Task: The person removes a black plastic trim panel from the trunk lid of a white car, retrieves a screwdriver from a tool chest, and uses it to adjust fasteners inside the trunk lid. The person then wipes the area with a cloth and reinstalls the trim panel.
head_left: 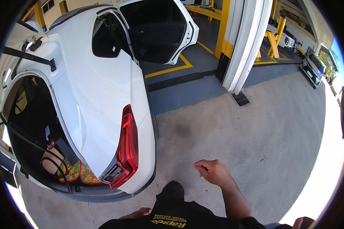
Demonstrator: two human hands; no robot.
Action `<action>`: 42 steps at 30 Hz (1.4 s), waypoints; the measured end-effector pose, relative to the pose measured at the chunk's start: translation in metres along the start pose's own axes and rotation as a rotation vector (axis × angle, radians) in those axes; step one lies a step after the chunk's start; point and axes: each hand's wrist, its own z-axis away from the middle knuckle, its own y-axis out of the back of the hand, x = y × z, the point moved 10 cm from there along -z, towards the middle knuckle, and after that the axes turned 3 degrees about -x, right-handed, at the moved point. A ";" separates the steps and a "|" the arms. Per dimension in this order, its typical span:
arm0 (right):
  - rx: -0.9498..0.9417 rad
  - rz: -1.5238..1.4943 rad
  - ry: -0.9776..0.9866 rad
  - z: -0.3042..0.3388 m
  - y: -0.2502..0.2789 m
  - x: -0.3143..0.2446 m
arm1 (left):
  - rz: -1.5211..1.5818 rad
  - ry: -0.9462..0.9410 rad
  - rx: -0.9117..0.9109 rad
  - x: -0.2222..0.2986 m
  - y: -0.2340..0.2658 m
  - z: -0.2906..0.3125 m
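While the right hand [213, 172] hangs over the concrete [233, 133] to the right of the car's [90, 99] rear corner, with fingers half curled and nothing visible in it, I cannot tell whether its fingertips are apart or touching. The left hand [143, 212] shows only in part at the lower edge, near the dark shirt [164, 215], so its grip is hidden too. The car itself stands at the left, its boot [38, 99] open and its tail light [129, 152] the nearest part to the right hand — near, but not touched. I judge this a pause between actions, with neither hand on the car; any reach for it would call for a step left and a hand brought across. Inside the boot lie a bright patterned cloth [88, 174] and a tan item [51, 160], and a dark line [30, 142] (hose or loose seal, I cannot say which) loops across the opening, where it could snag an arm. Along the side, the rear door [156, 34] is swung wide and blocks the way forward close to the bodywork. Beyond it stand a white pillar [248, 45] with a drain grate [240, 99] at its foot, a yellow lift [275, 42] — and, well apart, another car [313, 68].
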 end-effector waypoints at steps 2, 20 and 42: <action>-0.047 -0.002 -0.072 -0.050 0.030 0.064 | 0.194 0.081 -0.020 0.031 0.035 -0.016; 0.194 0.160 -0.322 -0.493 0.516 0.598 | 0.659 -0.495 0.864 0.675 1.052 -0.096; -0.522 -0.188 -0.476 -1.393 0.619 1.185 | 1.028 -1.009 0.689 1.222 1.750 -0.034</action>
